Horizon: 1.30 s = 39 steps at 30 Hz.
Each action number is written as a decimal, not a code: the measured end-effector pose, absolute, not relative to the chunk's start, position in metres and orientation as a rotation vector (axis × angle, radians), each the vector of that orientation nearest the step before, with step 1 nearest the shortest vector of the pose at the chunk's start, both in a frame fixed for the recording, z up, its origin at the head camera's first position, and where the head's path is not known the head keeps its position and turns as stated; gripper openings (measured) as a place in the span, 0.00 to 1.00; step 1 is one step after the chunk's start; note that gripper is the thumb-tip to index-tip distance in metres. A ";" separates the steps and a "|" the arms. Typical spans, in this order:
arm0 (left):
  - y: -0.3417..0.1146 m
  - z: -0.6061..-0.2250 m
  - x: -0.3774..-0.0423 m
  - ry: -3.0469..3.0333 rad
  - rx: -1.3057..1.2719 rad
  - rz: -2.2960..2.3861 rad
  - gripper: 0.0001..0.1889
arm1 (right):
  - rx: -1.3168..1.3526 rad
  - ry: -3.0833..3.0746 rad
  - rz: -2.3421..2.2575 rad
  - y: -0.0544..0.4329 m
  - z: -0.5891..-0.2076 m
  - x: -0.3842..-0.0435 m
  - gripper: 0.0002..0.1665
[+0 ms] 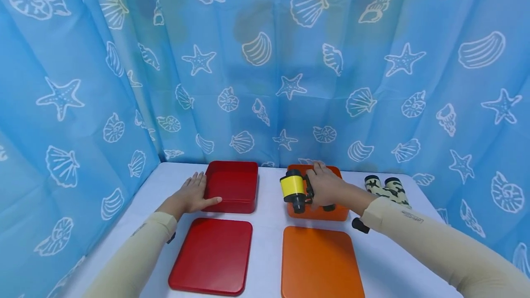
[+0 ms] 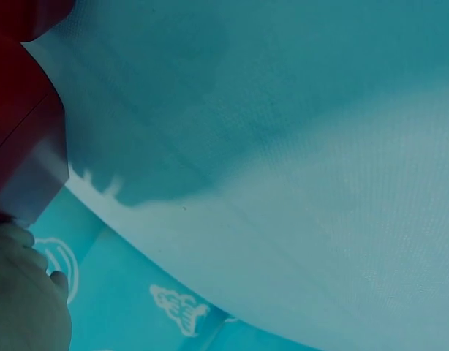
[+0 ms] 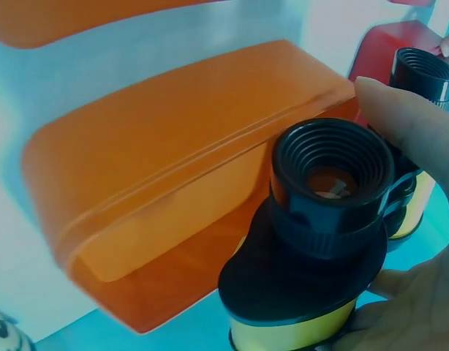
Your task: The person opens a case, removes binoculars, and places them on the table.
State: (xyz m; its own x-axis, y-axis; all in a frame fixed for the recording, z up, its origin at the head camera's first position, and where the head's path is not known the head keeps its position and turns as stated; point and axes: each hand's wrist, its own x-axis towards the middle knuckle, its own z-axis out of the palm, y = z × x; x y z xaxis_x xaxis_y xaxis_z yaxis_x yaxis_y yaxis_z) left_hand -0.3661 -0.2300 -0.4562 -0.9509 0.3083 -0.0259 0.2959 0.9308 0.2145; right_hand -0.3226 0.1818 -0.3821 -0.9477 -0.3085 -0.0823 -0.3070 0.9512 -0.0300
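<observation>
Yellow-and-black binoculars (image 1: 293,186) are gripped in my right hand (image 1: 329,187), whose thumb and fingers curl around the middle of them. They overlap the orange box (image 1: 316,215) in the head view. From the right wrist, a black eyepiece (image 3: 332,175) shows close beside the open mouth of that box. My left hand (image 1: 193,195) lies with straight fingers along the left side of the red box (image 1: 236,178), its thumb reaching across the front edge. That box stands open, with its bare inside visible.
Nearer to me lie a flat red lid (image 1: 211,256) and a flat orange lid (image 1: 320,261), each in front of the box of its colour. Camouflage-patterned binoculars (image 1: 387,190) rest at the right of the white table. A blue shell-print curtain (image 1: 265,82) hangs behind it.
</observation>
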 end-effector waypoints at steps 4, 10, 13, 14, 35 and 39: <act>-0.232 -0.457 -0.364 3.040 0.476 0.313 0.62 | -0.532 3.017 -0.068 0.195 -0.385 -0.321 0.63; -0.231 -0.459 -0.364 3.045 0.476 0.326 0.63 | -0.626 3.042 -0.088 0.216 -0.388 -0.314 0.60; -0.231 -0.462 -0.366 3.047 0.480 0.307 0.63 | -0.638 3.030 -0.067 0.225 -0.387 -0.309 0.60; -0.231 -0.462 -0.366 3.046 0.481 0.301 0.63 | -0.641 3.022 -0.058 0.228 -0.387 -0.307 0.59; -0.230 -0.461 -0.365 3.050 0.499 0.303 0.63 | -0.496 3.026 -0.149 0.287 -0.384 -0.285 0.65; -0.230 -0.460 -0.365 3.054 0.505 0.300 0.62 | -0.526 3.033 -0.156 0.297 -0.386 -0.276 0.63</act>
